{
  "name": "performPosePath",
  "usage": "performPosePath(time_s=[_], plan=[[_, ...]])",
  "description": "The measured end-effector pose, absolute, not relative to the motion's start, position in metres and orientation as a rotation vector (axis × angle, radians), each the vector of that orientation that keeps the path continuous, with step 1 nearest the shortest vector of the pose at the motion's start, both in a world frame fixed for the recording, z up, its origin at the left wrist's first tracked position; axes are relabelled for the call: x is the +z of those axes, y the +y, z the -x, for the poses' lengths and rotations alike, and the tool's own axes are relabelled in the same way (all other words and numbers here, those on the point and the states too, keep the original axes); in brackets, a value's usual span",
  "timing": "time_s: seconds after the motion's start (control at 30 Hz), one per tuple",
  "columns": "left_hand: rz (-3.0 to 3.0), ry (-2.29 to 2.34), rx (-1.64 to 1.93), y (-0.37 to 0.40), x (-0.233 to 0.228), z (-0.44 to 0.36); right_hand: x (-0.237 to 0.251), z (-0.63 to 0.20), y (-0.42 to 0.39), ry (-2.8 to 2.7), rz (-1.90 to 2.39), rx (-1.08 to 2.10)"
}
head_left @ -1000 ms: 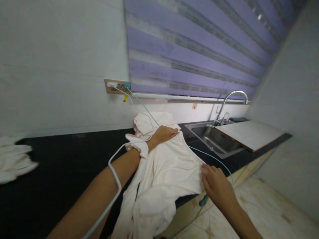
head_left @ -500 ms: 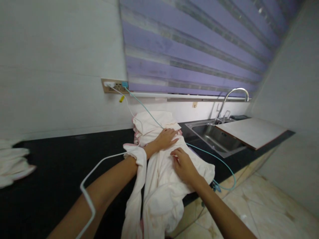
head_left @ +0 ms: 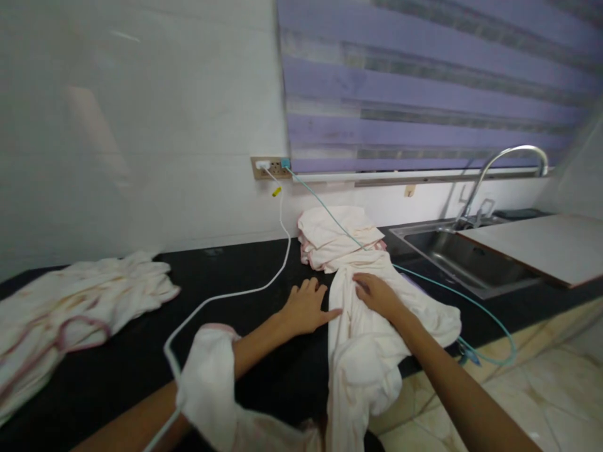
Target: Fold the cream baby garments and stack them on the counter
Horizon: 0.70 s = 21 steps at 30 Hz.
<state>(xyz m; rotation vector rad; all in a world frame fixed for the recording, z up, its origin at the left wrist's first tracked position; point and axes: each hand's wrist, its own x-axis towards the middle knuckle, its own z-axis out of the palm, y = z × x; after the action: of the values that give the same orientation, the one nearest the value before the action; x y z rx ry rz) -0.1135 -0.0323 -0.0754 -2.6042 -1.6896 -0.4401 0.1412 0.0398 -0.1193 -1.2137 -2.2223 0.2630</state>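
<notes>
A white garment (head_left: 351,326) lies stretched along the counter, its lower part hanging over the front edge. My left hand (head_left: 306,307) is open beside the garment's left edge, fingers spread over the black countertop, thumb tip at the cloth. Around my left forearm hangs a white sleeve-like piece of cloth (head_left: 210,370). My right hand (head_left: 379,295) rests on the garment's upper part, fingers slightly bent and apart, with no cloth seen gripped. Behind the garment sits a stack of folded white clothes (head_left: 334,229) with pink edges.
A crumpled white garment with pink trim (head_left: 94,301) lies at left. A white cable (head_left: 226,294) and a teal cable (head_left: 325,204) run from the wall socket (head_left: 271,167). To the right are a steel sink (head_left: 461,251), a faucet (head_left: 480,176) and a white board (head_left: 541,242).
My left hand has moved off the garment to its left, and the cloth on that forearm has come along. My right hand has shifted up the garment. The view has turned left.
</notes>
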Motion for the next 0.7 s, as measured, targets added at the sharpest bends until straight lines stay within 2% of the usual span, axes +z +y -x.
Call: performPosePath(time_s=[0.3, 0.4, 0.53, 0.6, 0.67, 0.7], plan=[[2.763, -1.576, -0.701, -0.066, -0.091, 0.085, -0.121, -0.141, 0.04, -2.38, 1.204, 0.141], [2.842, -1.748, -1.19, -0.057, -0.091, 0.089, -0.12, -0.141, 0.041, -2.383, 1.23, 0.151], [2.626, -2.114, -2.359, -0.044, -0.081, 0.11, -0.116, -0.14, 0.04, -2.383, 1.261, 0.179], [2.506, -2.149, -2.782, -0.04, -0.073, 0.126, -0.114, -0.139, 0.038, -2.363, 1.29, 0.179], [2.559, -2.202, -2.861, -0.038, -0.065, 0.147, -0.113, -0.138, 0.036, -2.353, 1.312, 0.171], [2.633, -2.306, -2.75, -0.038, -0.061, 0.159, -0.112, -0.137, 0.035, -2.356, 1.316, 0.167]])
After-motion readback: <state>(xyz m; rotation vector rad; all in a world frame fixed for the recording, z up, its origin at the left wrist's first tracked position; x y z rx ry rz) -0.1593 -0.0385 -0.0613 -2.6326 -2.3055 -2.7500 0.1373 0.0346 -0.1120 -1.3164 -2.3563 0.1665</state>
